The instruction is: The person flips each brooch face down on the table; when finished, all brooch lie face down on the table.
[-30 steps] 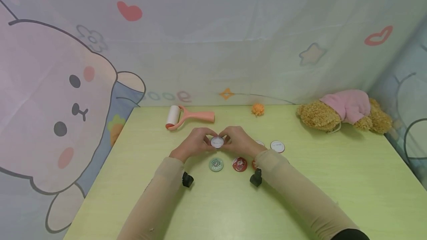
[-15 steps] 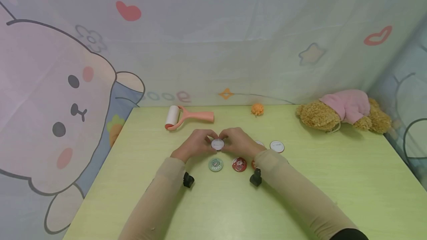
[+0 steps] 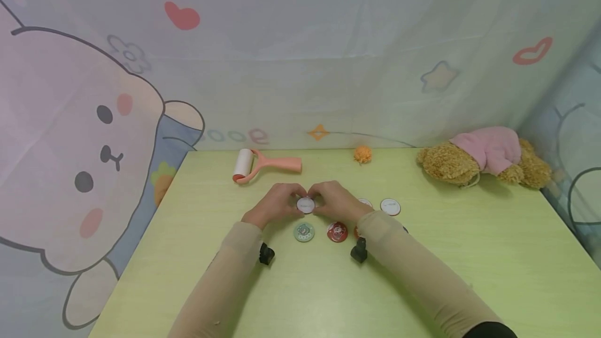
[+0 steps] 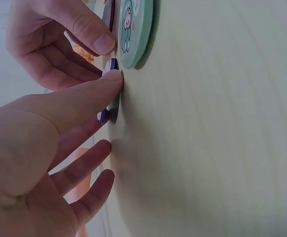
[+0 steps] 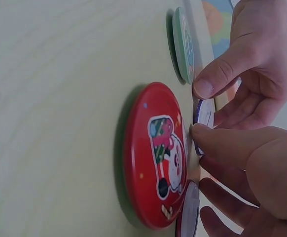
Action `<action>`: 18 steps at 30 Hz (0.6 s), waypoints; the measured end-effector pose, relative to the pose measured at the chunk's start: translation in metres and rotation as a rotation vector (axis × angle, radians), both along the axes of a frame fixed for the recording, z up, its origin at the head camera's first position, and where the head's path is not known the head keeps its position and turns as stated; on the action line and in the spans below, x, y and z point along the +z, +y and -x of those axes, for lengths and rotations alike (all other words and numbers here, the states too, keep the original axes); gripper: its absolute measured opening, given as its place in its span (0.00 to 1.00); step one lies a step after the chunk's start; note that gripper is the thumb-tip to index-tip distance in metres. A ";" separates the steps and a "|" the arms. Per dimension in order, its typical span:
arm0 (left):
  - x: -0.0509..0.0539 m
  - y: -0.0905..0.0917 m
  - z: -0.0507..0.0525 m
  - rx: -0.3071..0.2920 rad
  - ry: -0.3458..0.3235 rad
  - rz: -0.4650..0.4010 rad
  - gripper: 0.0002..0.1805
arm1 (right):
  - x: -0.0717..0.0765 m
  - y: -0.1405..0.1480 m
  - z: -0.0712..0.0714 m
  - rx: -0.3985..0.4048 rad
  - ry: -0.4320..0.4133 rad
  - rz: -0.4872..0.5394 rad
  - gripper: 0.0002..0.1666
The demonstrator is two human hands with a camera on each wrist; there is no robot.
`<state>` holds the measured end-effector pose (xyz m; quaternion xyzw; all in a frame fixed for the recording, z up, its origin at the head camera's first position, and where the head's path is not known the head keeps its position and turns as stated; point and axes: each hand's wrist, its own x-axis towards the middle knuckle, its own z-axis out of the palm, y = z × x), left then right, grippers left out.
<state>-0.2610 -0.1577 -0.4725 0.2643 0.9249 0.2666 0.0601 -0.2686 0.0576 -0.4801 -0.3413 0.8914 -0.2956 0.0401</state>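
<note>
- Beyond the green badge (image 3: 304, 232) and left of it, I see a pink-handled roller (image 3: 281, 164).
- Just beyond the green badge, the left hand (image 3: 277, 203) and right hand (image 3: 337, 202) pinch a white-faced badge (image 3: 305, 205) between them.
- Right of the green badge lie a red badge (image 3: 337, 231), then an orange badge (image 3: 357, 232) my right sleeve (image 3: 413, 254) partly blocks.
- Beyond it, farther right: an orange pom-pom (image 3: 362, 154), a plush toy (image 3: 490, 153).
- Under it, a yellow-green table (image 3: 300, 296); behind, printed cloth (image 3: 300, 77).

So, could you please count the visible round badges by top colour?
White round badges: 3, one held
Green round badge: 1
Reddish round badges: 2, one mostly covered
Total: 6, excluding an unclear dark sliver by the beige right sleeve
</note>
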 end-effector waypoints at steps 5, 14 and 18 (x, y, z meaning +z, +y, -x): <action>0.002 0.001 -0.001 -0.006 -0.012 0.013 0.22 | 0.003 0.004 0.001 -0.022 -0.020 -0.009 0.19; 0.002 0.002 -0.001 -0.011 0.012 0.042 0.21 | 0.012 0.019 0.011 -0.090 -0.042 0.008 0.18; 0.003 0.002 -0.001 -0.015 0.016 0.038 0.21 | 0.015 0.029 0.015 -0.109 -0.046 0.024 0.19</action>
